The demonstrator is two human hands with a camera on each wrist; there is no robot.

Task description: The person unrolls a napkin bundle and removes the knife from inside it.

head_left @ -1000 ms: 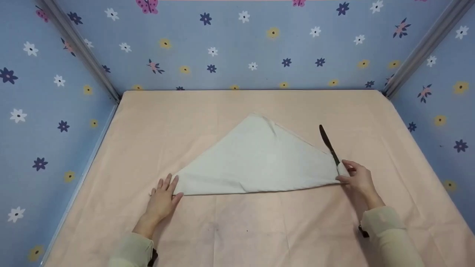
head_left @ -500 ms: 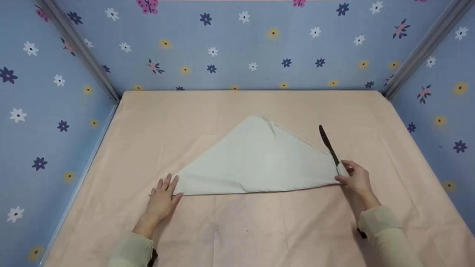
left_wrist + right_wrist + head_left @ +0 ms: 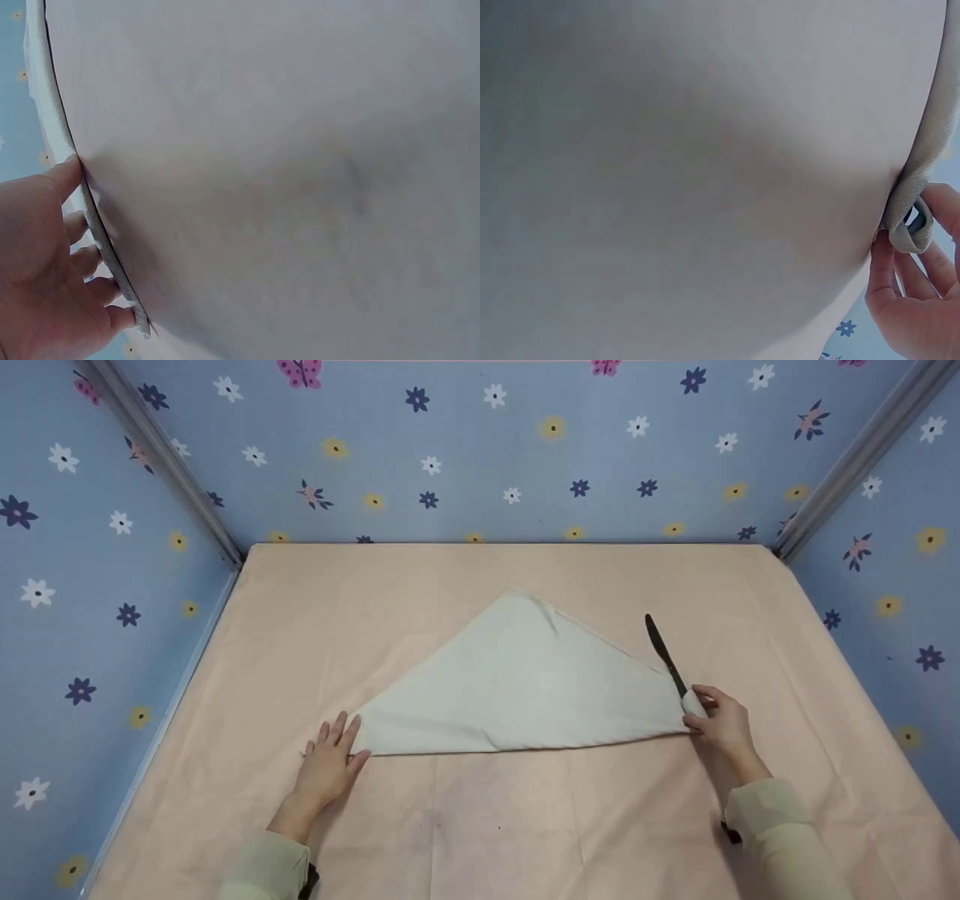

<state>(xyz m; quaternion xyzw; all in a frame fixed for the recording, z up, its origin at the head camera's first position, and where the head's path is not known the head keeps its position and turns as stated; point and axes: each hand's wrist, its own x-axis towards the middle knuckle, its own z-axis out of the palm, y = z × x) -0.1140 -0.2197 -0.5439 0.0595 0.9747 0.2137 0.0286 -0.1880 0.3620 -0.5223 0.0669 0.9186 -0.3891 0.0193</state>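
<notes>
A white cloth napkin (image 3: 510, 682), folded into a triangle, lies with its long edge toward me and its point away. Spread fingers of my left hand (image 3: 326, 769) rest on its left corner; the left wrist view shows them along the napkin's folded edge (image 3: 105, 244). At the opposite corner my right hand (image 3: 724, 729) pinches the napkin's turned-over end between thumb and fingers. That end wraps the lower part of a dark table knife (image 3: 658, 643), whose blade slants up and left. In the right wrist view the cloth makes a small loop (image 3: 909, 236) at the fingertips.
A pale peach tablecloth (image 3: 495, 825) with light creases covers the table. Blue flowered panels (image 3: 465, 442) stand at the back and both sides, with grey posts (image 3: 161, 457) at the rear corners.
My right hand shifts very slightly, with the knife and the wrapped napkin end staying almost in place. The left hand has not moved.
</notes>
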